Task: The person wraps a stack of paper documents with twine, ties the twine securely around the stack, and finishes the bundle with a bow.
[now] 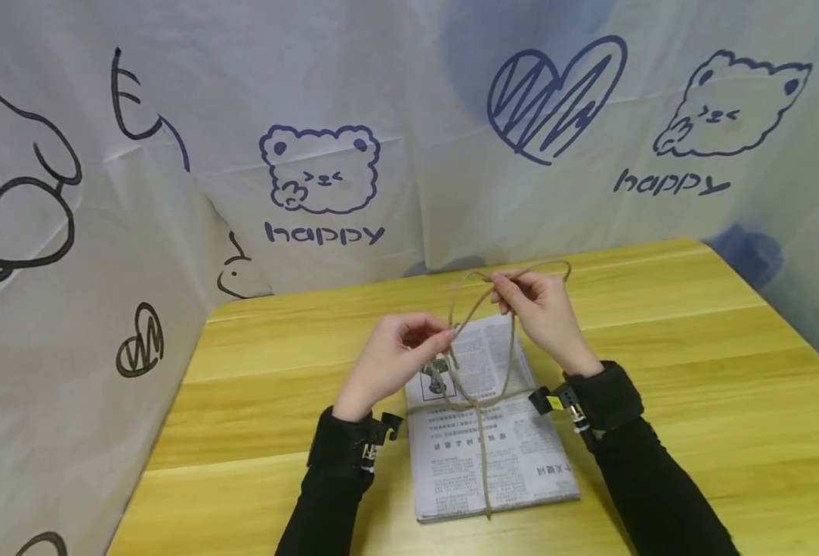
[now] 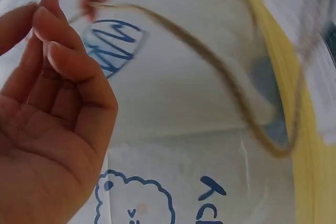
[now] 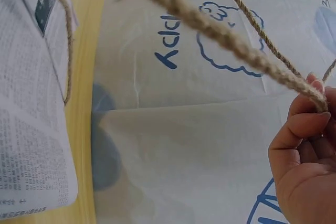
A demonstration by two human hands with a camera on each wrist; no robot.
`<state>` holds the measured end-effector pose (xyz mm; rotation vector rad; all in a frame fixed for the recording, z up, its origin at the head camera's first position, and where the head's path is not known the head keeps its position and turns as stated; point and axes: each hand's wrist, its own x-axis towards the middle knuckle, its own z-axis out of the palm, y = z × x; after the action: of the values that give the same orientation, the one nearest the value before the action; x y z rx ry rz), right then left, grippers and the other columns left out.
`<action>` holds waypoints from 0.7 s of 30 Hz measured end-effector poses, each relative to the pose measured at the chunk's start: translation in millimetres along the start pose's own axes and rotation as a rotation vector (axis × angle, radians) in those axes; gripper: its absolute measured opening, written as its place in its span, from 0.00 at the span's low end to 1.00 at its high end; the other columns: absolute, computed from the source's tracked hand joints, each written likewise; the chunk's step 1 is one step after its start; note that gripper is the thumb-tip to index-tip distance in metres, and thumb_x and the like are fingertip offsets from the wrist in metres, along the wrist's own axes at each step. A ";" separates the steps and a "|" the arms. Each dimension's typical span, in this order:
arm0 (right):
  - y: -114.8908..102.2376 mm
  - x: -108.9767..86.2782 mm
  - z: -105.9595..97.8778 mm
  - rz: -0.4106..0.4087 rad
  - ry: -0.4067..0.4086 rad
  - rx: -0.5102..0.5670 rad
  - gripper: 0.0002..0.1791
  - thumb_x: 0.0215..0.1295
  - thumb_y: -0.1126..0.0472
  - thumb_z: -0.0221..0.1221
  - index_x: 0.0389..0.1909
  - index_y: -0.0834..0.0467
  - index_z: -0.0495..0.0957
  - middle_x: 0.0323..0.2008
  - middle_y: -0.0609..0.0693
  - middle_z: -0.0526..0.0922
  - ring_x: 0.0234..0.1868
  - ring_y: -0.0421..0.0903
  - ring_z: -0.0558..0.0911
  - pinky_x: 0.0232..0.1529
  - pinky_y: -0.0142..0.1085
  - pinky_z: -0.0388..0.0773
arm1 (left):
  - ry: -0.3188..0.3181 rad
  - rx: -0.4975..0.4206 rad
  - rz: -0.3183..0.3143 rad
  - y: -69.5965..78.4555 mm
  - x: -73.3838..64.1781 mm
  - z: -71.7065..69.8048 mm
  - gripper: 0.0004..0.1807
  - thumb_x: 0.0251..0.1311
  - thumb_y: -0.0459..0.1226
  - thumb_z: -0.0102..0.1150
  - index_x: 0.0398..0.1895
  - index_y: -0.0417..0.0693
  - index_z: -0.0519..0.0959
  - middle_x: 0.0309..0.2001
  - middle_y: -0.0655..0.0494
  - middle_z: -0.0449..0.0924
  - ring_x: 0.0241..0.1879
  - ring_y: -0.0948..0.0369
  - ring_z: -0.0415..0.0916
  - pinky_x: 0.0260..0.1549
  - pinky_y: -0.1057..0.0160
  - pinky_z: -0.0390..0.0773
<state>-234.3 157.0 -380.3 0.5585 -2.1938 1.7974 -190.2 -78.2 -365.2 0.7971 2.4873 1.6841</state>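
Biggest thing here is the pale cloth backdrop [image 1: 409, 93], which hangs beyond the fingers [image 2: 86, 72] and off to their left, doodled all over: one bear drawing [image 1: 322, 170] behind the left side, plus a scribbled-in heart [image 1: 555, 100] behind the right. Under the fingers there's a yellow wood-grain tabletop [image 1: 263, 401], running out on both sides of them. Flat on that is a newspaper stack [image 1: 444, 455], right below the fingers and reaching back toward the person. Left hand [image 1: 388, 359] is over the stack's far left part, pinching the twine [image 3: 220, 35] between thumb and fingertips; right hand [image 1: 548, 316] sits a bit farther away and higher, pinching the same twine. The twine goes round the stack both ways and crosses on top, just on the near side of the fingers, with loose loops rising from there up to both pinches. So, honest guess at the step: the wrapping looks done and this is the knot or bow being worked, not yet drawn tight. Next move probably calls for getting one strand around or through the other without losing either pinch, then an even pull. Can't tell exactly how the strands cross near the left fingertips, it's blurry there.
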 end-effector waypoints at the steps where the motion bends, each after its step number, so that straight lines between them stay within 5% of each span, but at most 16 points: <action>1: -0.8 0.0 -0.8 0.002 0.001 0.012 0.14 0.76 0.64 0.54 0.44 0.71 0.84 0.25 0.36 0.82 0.24 0.35 0.77 0.29 0.27 0.75 | 0.002 0.084 0.019 -2.3 1.1 2.3 0.07 0.68 0.36 0.62 0.41 0.42 0.86 0.33 0.51 0.87 0.28 0.67 0.79 0.30 0.67 0.79; 6: -5.9 -1.2 -3.6 0.001 -0.016 0.063 0.15 0.77 0.64 0.53 0.46 0.73 0.83 0.26 0.39 0.83 0.25 0.35 0.77 0.31 0.27 0.76 | 0.040 0.427 0.073 -13.3 3.9 12.3 0.04 0.64 0.37 0.67 0.37 0.47 0.87 0.30 0.56 0.86 0.26 0.67 0.73 0.28 0.70 0.74; 9: -8.6 -2.6 -4.5 -0.004 -0.033 0.084 0.16 0.77 0.64 0.52 0.47 0.74 0.82 0.26 0.38 0.83 0.26 0.35 0.77 0.31 0.27 0.76 | 0.061 0.518 0.051 -18.7 5.6 16.0 0.03 0.63 0.38 0.69 0.35 0.48 0.85 0.27 0.59 0.82 0.25 0.67 0.71 0.28 0.71 0.70; 16: -9.2 -2.4 -5.0 -0.017 -0.050 0.108 0.16 0.77 0.64 0.52 0.47 0.74 0.81 0.27 0.39 0.83 0.26 0.37 0.77 0.31 0.27 0.75 | 0.023 0.368 0.006 -27.6 7.2 9.6 0.15 0.57 0.40 0.74 0.39 0.45 0.76 0.26 0.54 0.73 0.24 0.65 0.66 0.26 0.71 0.65; 21: -9.3 -2.8 -5.3 -0.047 -0.077 0.118 0.15 0.77 0.65 0.52 0.46 0.74 0.81 0.27 0.40 0.83 0.26 0.37 0.77 0.30 0.26 0.76 | 0.050 0.178 -0.029 -34.5 6.8 -1.1 0.13 0.68 0.39 0.63 0.50 0.44 0.77 0.36 0.50 0.78 0.33 0.61 0.72 0.34 0.69 0.72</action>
<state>-227.9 161.0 -372.3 0.7105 -2.1147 1.9198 -210.0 -86.0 -393.3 0.7365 2.6981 1.5083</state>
